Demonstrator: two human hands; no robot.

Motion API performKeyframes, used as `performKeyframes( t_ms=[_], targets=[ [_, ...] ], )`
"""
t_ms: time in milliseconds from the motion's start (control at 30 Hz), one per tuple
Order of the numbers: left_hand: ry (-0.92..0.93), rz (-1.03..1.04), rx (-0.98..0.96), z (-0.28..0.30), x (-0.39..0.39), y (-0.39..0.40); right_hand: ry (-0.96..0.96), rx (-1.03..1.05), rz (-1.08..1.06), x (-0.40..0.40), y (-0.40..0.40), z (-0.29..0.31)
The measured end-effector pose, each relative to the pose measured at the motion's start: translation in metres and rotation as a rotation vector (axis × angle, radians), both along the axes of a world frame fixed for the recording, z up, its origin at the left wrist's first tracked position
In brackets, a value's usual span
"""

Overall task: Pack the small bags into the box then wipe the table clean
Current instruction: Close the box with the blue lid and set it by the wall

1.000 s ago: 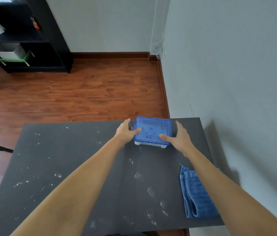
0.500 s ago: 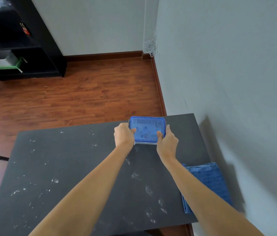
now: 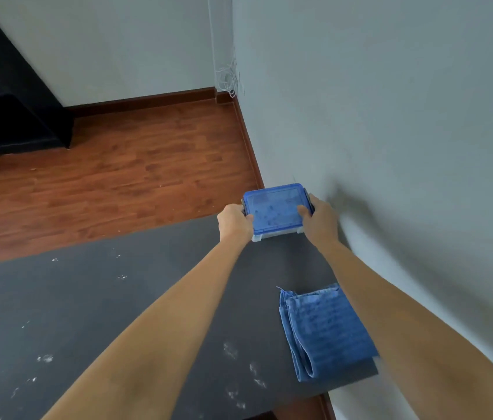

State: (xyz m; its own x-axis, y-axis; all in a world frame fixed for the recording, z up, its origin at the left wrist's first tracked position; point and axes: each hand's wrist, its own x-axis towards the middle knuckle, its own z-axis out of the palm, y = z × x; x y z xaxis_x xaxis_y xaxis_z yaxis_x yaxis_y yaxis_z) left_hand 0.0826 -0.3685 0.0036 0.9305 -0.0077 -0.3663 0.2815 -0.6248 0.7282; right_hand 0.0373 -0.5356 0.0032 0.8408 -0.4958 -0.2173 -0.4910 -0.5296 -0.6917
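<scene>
The box (image 3: 276, 211) is a small, flat plastic container with a translucent blue lid and a clear, pale base. The lid is on, and small dark shapes show faintly through it. It sits at the far right corner of the dark counter (image 3: 118, 298), close to the wall, its far edge reaching past the counter's far edge; whether it rests on the surface or is lifted cannot be told.
</scene>
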Motion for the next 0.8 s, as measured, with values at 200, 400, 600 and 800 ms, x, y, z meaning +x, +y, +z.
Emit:
performKeyframes(
  t_ms=[200, 400, 600, 800],
  targets=[
    [0.009, 0.034, -0.009, -0.005, 0.01, -0.027, -0.022, 0.002, 0.026, 0.01, -0.026, -0.001],
    [0.018, -0.019, -0.09, -0.002, 0.005, -0.016, -0.018, 0.02, -0.002, 0.006, -0.027, -0.009],
    [-0.176, -0.053, -0.11, -0.002, -0.047, 0.069, -0.202, -0.048, 0.007, -0.06, -0.007, -0.015],
    [-0.306, -0.062, 0.297, -0.045, -0.143, 0.224, 0.076, -0.467, 0.212, -0.203, 0.025, -0.063]
  ],
)
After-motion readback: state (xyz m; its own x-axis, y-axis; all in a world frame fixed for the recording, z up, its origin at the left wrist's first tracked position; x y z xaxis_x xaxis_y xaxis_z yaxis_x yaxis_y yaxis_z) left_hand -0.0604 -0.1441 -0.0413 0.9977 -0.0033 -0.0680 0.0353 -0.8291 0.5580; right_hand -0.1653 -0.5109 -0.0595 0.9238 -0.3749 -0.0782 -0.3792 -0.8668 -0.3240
